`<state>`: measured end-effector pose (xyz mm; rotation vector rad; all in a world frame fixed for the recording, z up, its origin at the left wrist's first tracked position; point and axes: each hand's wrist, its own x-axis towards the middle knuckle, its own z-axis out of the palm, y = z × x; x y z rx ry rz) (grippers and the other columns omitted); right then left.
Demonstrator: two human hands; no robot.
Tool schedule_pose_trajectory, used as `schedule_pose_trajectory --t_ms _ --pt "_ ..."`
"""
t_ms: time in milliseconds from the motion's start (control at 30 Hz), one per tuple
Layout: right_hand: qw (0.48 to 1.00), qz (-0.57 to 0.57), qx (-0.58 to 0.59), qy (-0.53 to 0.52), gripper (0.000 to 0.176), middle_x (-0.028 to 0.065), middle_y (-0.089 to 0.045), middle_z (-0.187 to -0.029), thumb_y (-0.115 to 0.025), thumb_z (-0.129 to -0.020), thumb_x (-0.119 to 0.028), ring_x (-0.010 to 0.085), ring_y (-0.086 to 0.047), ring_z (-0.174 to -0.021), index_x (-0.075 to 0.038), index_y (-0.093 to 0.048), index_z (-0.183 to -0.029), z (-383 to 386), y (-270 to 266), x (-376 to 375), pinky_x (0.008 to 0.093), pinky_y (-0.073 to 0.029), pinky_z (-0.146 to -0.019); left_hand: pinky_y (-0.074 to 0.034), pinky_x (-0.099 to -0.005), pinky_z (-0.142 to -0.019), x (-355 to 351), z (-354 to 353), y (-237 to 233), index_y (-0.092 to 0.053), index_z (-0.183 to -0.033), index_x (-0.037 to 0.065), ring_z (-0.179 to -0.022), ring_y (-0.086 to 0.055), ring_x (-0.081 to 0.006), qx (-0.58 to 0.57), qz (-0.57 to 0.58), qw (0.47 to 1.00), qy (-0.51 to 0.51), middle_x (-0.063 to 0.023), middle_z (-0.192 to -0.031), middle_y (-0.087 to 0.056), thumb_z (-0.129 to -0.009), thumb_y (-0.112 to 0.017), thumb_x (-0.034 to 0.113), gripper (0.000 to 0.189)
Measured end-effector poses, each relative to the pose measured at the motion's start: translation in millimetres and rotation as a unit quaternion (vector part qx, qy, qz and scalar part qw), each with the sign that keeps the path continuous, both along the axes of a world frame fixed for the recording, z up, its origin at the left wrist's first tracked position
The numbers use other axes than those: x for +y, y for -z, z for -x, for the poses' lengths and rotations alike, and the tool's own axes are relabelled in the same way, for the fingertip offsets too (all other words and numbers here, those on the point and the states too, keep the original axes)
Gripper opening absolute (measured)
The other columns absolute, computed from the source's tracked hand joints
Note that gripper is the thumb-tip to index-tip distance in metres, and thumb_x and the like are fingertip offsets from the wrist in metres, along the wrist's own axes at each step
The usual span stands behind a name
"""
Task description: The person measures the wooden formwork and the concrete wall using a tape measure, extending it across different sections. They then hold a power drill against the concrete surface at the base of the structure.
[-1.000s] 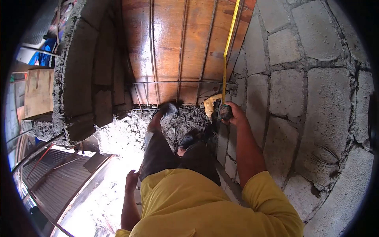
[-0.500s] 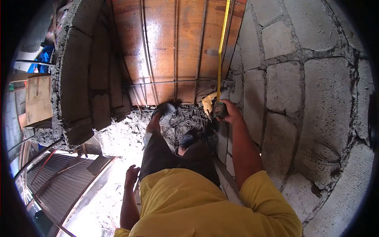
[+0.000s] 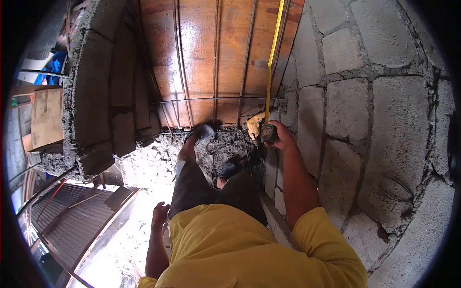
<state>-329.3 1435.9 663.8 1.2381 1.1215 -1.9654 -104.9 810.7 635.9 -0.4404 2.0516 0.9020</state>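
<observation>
My right hand [image 3: 284, 137] is wrapped round a dark tape measure [image 3: 269, 134]. Its yellow blade [image 3: 273, 53] runs out from the case, up along the right side of a brown plywood panel [image 3: 201, 53], and leaves the top of the view. Just left of the case is a yellow power tool [image 3: 253, 126], its lower part dark and hard to make out. My left hand [image 3: 160, 214] hangs beside my left thigh, fingers loosely bent and apart, with nothing seen in it.
Upright steel bars [image 3: 214, 57] and a horizontal bar [image 3: 216, 99] stand before the panel. A concrete block wall [image 3: 345, 105] rises on the right, another block wall [image 3: 96, 96] on the left. My feet are on rough rubble [image 3: 207, 153]. Corrugated sheeting [image 3: 79, 216] lies lower left.
The view has shifted very slightly. My right hand still holds the tape measure with its blade extended, and my left hand hangs in the same place.
</observation>
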Motion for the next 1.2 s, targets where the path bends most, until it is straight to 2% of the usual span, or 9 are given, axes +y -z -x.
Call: schedule_pose_trajectory --t_ms 167,233,333,433,767,933,1000,1100,1200 --pt "0.999 -0.036 -0.028 -0.015 0.040 0.0128 -0.062 -0.089 -0.054 -0.088 -0.040 0.0284 -0.064 -0.074 -0.007 -0.053 -0.110 3 -4 -4 0.0466 -0.053 -0.052 -0.046 -0.0391 -0.093 24 28 -30 -0.059 -0.116 -0.001 -0.110 -0.057 -0.0358 -0.046 0.043 0.996 -0.060 -0.0252 -0.117 -0.059 -0.087 -0.058 0.033 0.044" --pt "0.999 -0.024 -0.021 -0.025 0.040 0.0126 -0.062 -0.089 -0.054 -0.088 -0.041 0.0282 -0.064 -0.076 -0.007 -0.053 -0.111 3 -3 -3 0.0471 -0.053 -0.053 -0.049 -0.0291 -0.071 7 13 0 -0.052 -0.123 -0.004 -0.080 -0.061 -0.0148 -0.025 0.064 0.994 -0.086 -0.0109 -0.094 -0.067 -0.087 -0.061 0.018 0.043" --pt "0.999 -0.024 -0.009 -0.022 0.040 0.0125 -0.061 -0.089 -0.053 -0.088 -0.040 0.0279 -0.064 -0.076 -0.007 -0.052 -0.111 2 3 -2 0.0468 -0.052 -0.053 -0.048 -0.0293 -0.068 1 11 9 -0.052 -0.123 -0.005 -0.075 -0.059 -0.0136 0.005 0.061 0.996 -0.066 -0.0088 -0.089 -0.067 -0.085 -0.063 0.021 0.046" --pt "1.000 -0.018 -0.016 -0.015 0.038 0.0123 -0.061 -0.089 -0.053 -0.089 -0.040 0.0280 -0.063 -0.076 -0.007 -0.052 -0.109 4 0 -5 0.0467 -0.051 -0.051 -0.046 -0.0392 -0.092 12 25 -11 -0.054 -0.121 -0.005 -0.110 -0.059 -0.0339 -0.053 0.081 0.991 -0.088 -0.0258 -0.113 -0.061 -0.084 -0.060 0.033 0.053" --pt "1.000 0.001 -0.005 0.006 0.037 0.0109 -0.061 -0.086 -0.054 -0.088 -0.040 0.0275 -0.063 -0.072 -0.008 -0.052 -0.106 1 1 -5 0.0469 -0.051 -0.048 -0.047 -0.0377 -0.092 22 35 -33 -0.054 -0.122 -0.005 -0.109 -0.060 -0.0307 -0.058 0.063 0.991 -0.108 -0.0236 -0.106 -0.065 -0.084 -0.062 0.032 0.054" --pt "1.000 -0.025 0.008 0.004 0.034 0.0088 -0.062 -0.084 -0.056 -0.088 -0.039 0.0258 -0.064 -0.069 -0.009 -0.055 -0.104 -5 -23 -10 0.0464 -0.051 -0.047 -0.045 -0.0369 -0.093 7 29 -9 -0.053 -0.122 -0.005 -0.109 -0.060 -0.0304 0.000 0.081 0.995 0.052 -0.0232 -0.105 -0.066 -0.084 -0.062 0.031 0.054" --pt "0.999 0.014 0.052 -0.006 0.033 0.0088 -0.063 -0.084 -0.056 -0.087 -0.039 0.0257 -0.063 -0.070 -0.010 -0.056 -0.102 -18 -11 -3 0.0463 -0.051 -0.048 -0.046 -0.0373 -0.093 34 48 -48 -0.054 -0.121 -0.006 -0.106 -0.061 -0.0325 -0.026 0.070 0.994 -0.075 -0.0218 -0.104 -0.066 -0.085 -0.062 0.029 0.051" --pt "0.999 0.019 0.041 -0.001 0.031 0.0073 -0.064 -0.084 -0.057 -0.086 -0.039 0.0248 -0.064 -0.073 -0.011 -0.058 -0.100 -29 -17 -9 0.0457 -0.052 -0.051 -0.048 -0.0377 -0.089 7 47 -39 -0.053 -0.121 -0.006 -0.103 -0.062 -0.0310 0.121 0.065 0.990 0.040 -0.0215 -0.104 -0.066 -0.085 -0.063 0.027 0.049" --pt "0.970 -0.064 0.208 -0.110 0.031 0.0065 -0.065 -0.085 -0.055 -0.086 -0.037 0.0223 -0.065 -0.075 -0.010 -0.062 -0.098 -66 -48 -21 0.0423 -0.054 -0.062 -0.047 -0.0357 -0.090 38 98 -137 -0.054 -0.120 -0.003 -0.104 -0.061 -0.0313 0.396 0.143 0.905 -0.058 -0.0217 -0.116 -0.061 -0.085 -0.066 0.013 0.041"
